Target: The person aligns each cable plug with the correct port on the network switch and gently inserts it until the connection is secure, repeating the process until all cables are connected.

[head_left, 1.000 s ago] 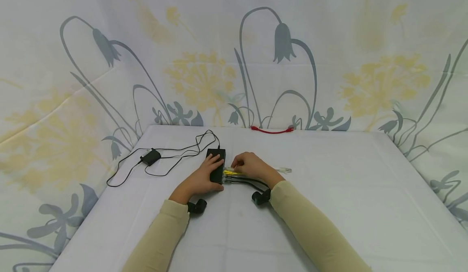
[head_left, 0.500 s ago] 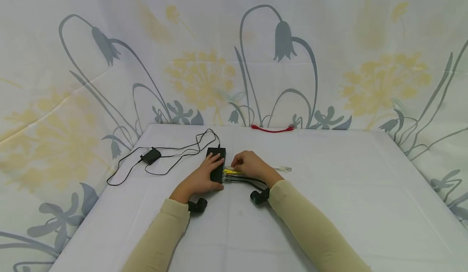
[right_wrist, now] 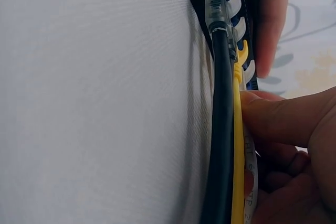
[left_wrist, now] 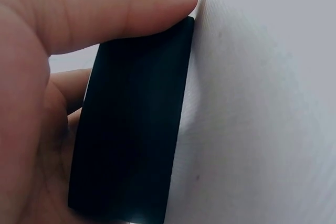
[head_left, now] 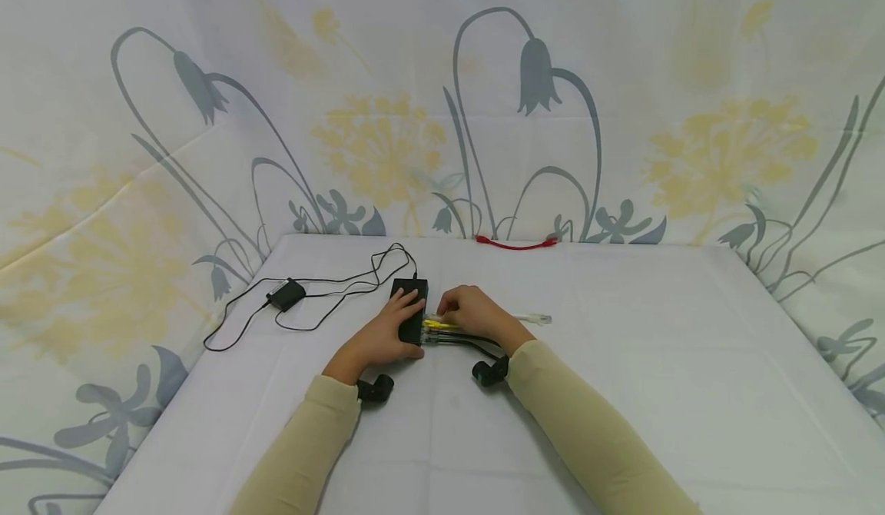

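A black network switch [head_left: 409, 329] lies on the white table, its port side facing right. My left hand [head_left: 383, 338] grips it, fingers spread across the top and thumb [left_wrist: 157, 3] along the near end. Black network cables [right_wrist: 222, 87] and a yellow network cable [right_wrist: 239, 129] run into the ports. With thumb and fingertips my right hand [head_left: 477, 315] pinches a white network cable [right_wrist: 251, 166] close to the ports. Its loose end, a clear plug [head_left: 545, 319], lies right of the wrist. My fingers hide whether the white cable's near plug sits in a port.
Left of the switch lies a black power adapter [head_left: 286, 295] with looping thin cords, one reaching the switch's far end. A short red network cable [head_left: 515, 246] rests at the table's back edge. A flowered curtain [head_left: 387, 154] stands behind the table.
Almost nothing differs. My right wrist has shifted very slightly left, while both hands keep their hold and the cables look the same.
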The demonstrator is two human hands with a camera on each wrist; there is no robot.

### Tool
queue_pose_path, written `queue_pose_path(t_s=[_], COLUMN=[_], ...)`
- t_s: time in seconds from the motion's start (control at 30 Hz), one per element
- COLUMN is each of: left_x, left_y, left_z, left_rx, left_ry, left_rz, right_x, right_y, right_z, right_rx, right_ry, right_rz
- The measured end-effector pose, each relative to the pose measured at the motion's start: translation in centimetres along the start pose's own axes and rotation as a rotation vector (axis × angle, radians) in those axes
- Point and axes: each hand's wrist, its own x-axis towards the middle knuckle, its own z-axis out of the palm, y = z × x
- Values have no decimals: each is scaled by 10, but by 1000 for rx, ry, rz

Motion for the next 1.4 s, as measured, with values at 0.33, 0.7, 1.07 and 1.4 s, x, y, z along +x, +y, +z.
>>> queue_pose_path(t_s=[0.33,0.7,1.07,1.4], left_x=[1,1,-2,-2], left_y=[0,0,4,5], left_z=[0,1,0,0], left_rx=[-8,5,-2,3], left_ry=[-3,-1,-9,-5], left_rz=[7,9,-6,-3], right_x=[1,1,2,1], right_y=[0,-2,-3,-5], right_z=[0,0,2,2], right_rx=[-4,-5,-12,-6], right_ry=[-1,1,-7,3], right_rz=[0,-7,1,16])
